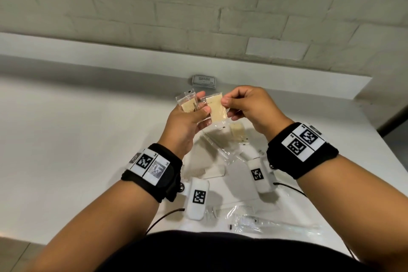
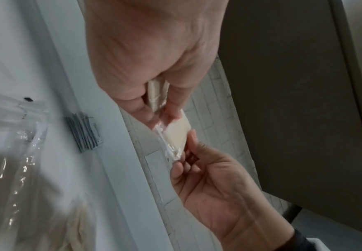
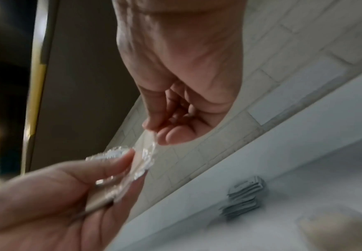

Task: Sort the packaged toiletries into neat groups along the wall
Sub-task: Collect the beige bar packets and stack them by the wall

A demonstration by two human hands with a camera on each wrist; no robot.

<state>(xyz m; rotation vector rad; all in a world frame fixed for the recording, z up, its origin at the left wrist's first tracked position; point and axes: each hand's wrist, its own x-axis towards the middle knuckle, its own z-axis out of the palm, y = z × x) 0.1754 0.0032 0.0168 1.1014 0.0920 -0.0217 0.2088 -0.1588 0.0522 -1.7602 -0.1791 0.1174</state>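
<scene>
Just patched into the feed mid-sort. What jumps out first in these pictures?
Both hands are raised over the white counter, meeting at cream-coloured packets in clear wrappers: the left hand grips a few packets, and the right hand pinches one more packet beside them. A grey stack of sachets sits against the wall ledge, and wrapped combs lie loose nearer the person.

Beige sachets [image 1: 217,107] aloft; grey pkts [image 1: 203,81] wallside

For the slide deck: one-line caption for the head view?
Both hands, left hand and right hand, pinch tan sachets above the counter; grey packets by wall.
</scene>
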